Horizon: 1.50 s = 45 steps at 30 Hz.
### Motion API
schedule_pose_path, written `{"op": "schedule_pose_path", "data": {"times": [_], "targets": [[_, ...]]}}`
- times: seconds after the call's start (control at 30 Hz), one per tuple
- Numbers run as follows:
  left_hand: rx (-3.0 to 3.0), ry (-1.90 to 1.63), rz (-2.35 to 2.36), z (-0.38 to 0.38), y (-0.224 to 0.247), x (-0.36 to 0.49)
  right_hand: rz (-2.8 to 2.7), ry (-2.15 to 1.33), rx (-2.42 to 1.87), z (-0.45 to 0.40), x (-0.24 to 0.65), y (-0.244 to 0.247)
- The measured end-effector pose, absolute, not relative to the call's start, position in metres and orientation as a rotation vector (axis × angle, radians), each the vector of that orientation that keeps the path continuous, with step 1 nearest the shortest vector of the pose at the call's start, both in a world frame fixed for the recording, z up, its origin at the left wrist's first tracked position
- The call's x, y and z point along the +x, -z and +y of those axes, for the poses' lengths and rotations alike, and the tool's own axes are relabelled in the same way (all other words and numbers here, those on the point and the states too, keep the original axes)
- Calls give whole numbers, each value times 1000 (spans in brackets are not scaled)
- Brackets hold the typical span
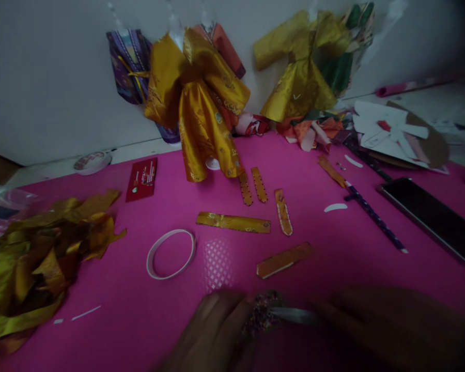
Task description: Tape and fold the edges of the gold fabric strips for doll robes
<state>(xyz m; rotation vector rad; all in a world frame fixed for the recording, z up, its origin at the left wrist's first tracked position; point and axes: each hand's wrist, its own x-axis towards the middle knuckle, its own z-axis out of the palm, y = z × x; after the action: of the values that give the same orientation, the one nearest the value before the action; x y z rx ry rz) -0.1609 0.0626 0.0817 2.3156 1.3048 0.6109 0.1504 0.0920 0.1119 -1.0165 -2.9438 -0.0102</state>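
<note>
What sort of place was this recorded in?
Probably a craft or sewing workspace, judging by the small orange-gold robe, the heap of fabric scraps and the cut strips on the pink tabletop.

The gold robe point(199, 106) looks like glossy cloth, the pink tabletop point(120, 305) smooth, the speckled piece point(260, 314) rough

The left hand point(217, 328) touches a small glittery piece point(261, 312); the right hand point(399, 320), blurred, holds a slim silvery tool point(296, 315) with its tip at that piece; on the pink tabletop point(116, 294) lie a white ring point(150, 258) and gold strips point(236, 222).
</note>
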Motion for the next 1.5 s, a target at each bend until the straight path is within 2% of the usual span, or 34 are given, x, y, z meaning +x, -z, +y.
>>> {"op": "schedule_pose_path", "data": {"times": [0.37,0.83,1.5], "targets": [[2406,-563,1263,67,-88,-162,-2715,-10,-982,92,144,-118],[2435,-648,1263,70,-89,-160,-2840,-30,-990,95,142,-121],[2458,-722,1239,72,-91,-159,-2691,-52,-947,98,137,-122]]}}
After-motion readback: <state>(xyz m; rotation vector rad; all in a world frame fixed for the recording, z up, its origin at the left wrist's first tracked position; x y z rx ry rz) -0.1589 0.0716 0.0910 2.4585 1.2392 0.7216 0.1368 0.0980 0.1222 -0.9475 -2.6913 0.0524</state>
